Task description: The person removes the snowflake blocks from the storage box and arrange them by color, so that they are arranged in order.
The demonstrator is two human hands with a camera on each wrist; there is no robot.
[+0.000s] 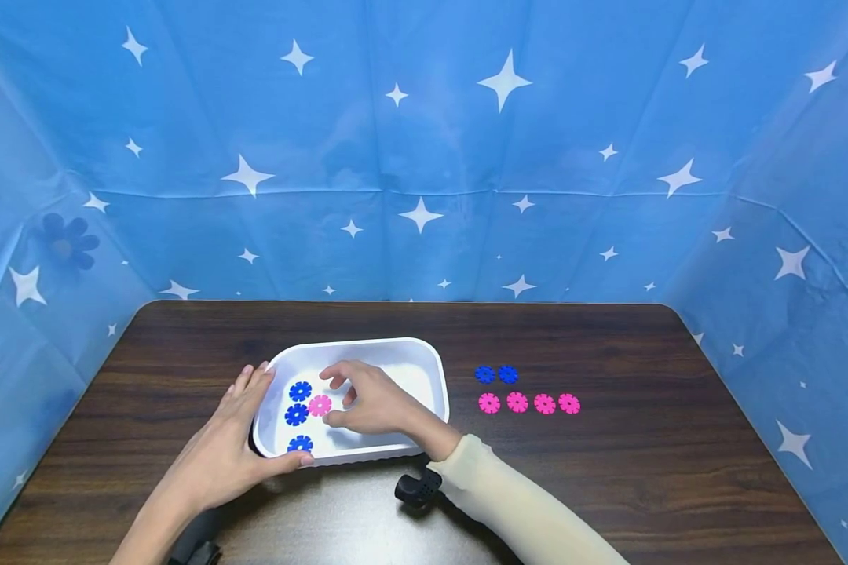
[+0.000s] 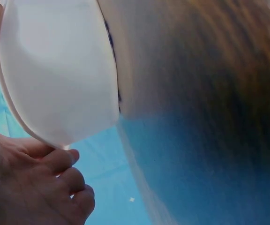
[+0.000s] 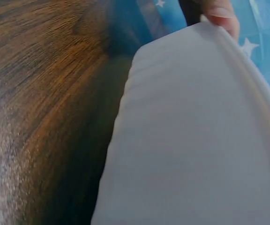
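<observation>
A white tray point(image 1: 367, 453) stands on the dark table, and my left hand point(image 1: 229, 447) grips its left end. The thumb lies at the near rim, the fingers at the far left corner; in the left wrist view, the fingers point(image 2: 62, 161) curve at the rim. Inside the tray lie three blue notched discs point(image 1: 300, 391) in a rough column, with one pink notched disc point(image 1: 319, 406) beside them. My right hand point(image 1: 374, 402) hovers over the tray, thumb and fingers apart around the pink disc's right side, holding nothing. The right wrist view shows mainly the tray's outer side wall point(image 3: 186, 131).
Right of the tray, two blue discs point(image 1: 496, 374) lie side by side on the wood-grain table point(image 1: 650, 455). Below them runs a row of several pink discs point(image 1: 517, 402). A blue star-patterned cloth point(image 1: 424, 141) hangs behind the table and at its sides.
</observation>
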